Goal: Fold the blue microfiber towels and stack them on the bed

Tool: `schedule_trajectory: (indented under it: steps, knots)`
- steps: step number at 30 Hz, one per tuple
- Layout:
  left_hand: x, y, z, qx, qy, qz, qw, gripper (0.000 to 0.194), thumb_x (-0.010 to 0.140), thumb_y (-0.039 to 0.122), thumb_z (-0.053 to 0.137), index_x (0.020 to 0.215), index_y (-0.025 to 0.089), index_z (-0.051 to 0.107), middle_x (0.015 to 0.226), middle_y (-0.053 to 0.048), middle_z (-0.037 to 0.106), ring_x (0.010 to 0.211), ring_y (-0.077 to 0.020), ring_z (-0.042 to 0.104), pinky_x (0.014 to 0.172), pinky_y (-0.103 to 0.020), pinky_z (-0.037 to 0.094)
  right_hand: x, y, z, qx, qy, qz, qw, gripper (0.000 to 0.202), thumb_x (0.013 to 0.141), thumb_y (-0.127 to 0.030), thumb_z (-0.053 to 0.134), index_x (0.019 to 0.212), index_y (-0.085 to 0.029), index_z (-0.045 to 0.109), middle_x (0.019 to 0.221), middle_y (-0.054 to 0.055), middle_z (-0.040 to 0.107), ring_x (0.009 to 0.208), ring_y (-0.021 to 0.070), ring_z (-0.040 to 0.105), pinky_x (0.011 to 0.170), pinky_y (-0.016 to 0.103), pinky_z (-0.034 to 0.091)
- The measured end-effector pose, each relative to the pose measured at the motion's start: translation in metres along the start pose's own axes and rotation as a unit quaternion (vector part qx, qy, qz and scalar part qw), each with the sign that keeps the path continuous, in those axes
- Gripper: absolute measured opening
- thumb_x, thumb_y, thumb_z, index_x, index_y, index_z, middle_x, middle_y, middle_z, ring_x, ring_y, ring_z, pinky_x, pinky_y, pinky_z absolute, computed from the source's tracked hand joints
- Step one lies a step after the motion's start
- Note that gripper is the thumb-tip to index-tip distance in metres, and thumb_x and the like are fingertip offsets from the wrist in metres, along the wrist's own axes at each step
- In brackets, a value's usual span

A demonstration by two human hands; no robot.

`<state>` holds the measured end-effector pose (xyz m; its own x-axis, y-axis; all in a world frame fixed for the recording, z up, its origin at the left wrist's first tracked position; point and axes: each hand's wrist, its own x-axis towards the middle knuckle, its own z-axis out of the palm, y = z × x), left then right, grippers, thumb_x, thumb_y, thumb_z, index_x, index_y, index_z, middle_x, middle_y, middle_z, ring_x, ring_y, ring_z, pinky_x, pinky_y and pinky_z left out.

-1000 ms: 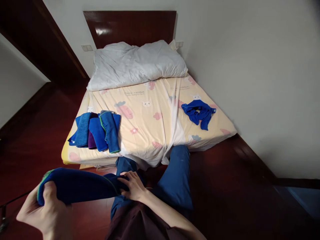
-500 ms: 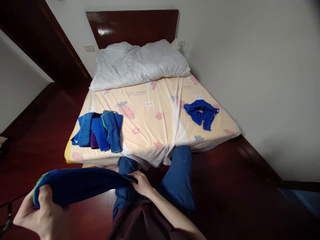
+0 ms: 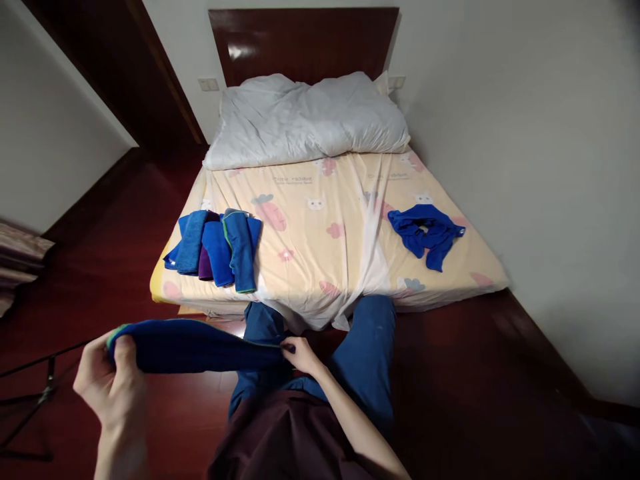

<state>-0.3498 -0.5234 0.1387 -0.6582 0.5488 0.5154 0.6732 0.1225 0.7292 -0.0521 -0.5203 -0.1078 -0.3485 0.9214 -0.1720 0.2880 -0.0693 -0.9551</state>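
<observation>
A long dark blue cloth (image 3: 195, 348) with a green edge stretches between my two hands, above my lap and the floor. My left hand (image 3: 113, 373) grips its left end, thumb on top. At the narrower right end, the fingers of my right hand (image 3: 299, 353) pinch the cloth. Several folded blue and purple cloths (image 3: 217, 250) overlap on the bed's near left part. A crumpled blue cloth (image 3: 425, 230) lies on the right side of the bed.
The bed (image 3: 310, 233) has a patterned yellow sheet, a pale bulky quilt (image 3: 310, 120) and a dark headboard (image 3: 305, 43). A thin black stand (image 3: 47, 387) is at the lower left, with a striped fabric (image 3: 20, 260) at the left edge. My knees touch or nearly touch the bed.
The view has shifted, so the bed appears further right. Both hands, still on the cloth, appear further right and the left one higher; the cloth is now closer to level.
</observation>
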Motion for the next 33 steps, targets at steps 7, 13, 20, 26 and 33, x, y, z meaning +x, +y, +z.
schedule_trajectory:
  steps: [7,13,20,26,33]
  knots:
    - [0.003,-0.017,-0.011,0.076,-0.023,-0.003,0.997,0.037,0.080,0.042,0.060,0.104,0.015,0.069,0.082,-0.001,0.064,0.076,-0.0176,0.059,0.074,-0.030,0.049,0.001,0.010,0.003,-0.152,0.137,0.055,0.977,0.025,0.077,-0.006,0.059,0.087,-0.019,0.077,0.091,0.008,0.076,0.089,0.0239,0.072,0.086,0.032,0.054]
    - [0.001,-0.021,-0.011,0.026,-0.029,-0.036,0.999,0.039,0.080,0.040,0.063,0.109,0.015,0.068,0.087,-0.001,0.067,0.079,-0.0171,0.062,0.074,-0.028,0.049,0.010,0.022,-0.026,-0.153,0.258,0.059,0.952,0.025,0.082,-0.009,0.049,0.084,-0.019,0.072,0.090,0.008,0.074,0.091,0.0245,0.069,0.090,0.035,0.053]
    - [0.003,-0.028,-0.010,0.013,-0.001,-0.019,1.000,0.038,0.075,0.039,0.066,0.103,0.013,0.071,0.083,-0.002,0.066,0.077,-0.0176,0.063,0.079,-0.031,0.052,0.008,0.054,-0.003,-0.200,0.097,0.084,0.971,0.028,0.085,-0.007,0.055,0.100,-0.018,0.076,0.099,0.009,0.074,0.101,0.0227,0.070,0.096,0.034,0.053]
    - [0.008,-0.042,-0.023,0.004,0.036,-0.040,0.999,0.035,0.070,0.036,0.068,0.099,0.017,0.070,0.087,-0.004,0.069,0.085,-0.0269,0.069,0.089,-0.046,0.057,0.007,0.060,0.018,-0.289,-0.091,0.150,0.941,0.030,0.088,-0.018,0.067,0.118,-0.018,0.073,0.120,0.013,0.069,0.107,0.0219,0.070,0.096,0.031,0.052]
    - [0.000,-0.024,-0.039,-0.053,-0.026,-0.070,0.996,0.049,0.067,0.024,0.059,0.113,0.039,0.057,0.117,0.001,0.068,0.122,-0.0323,0.066,0.113,-0.051,0.046,0.019,0.060,0.037,-0.336,-0.158,0.145,0.917,0.040,0.070,-0.007,0.072,0.110,-0.012,0.071,0.118,0.020,0.070,0.113,0.0326,0.069,0.095,0.038,0.052]
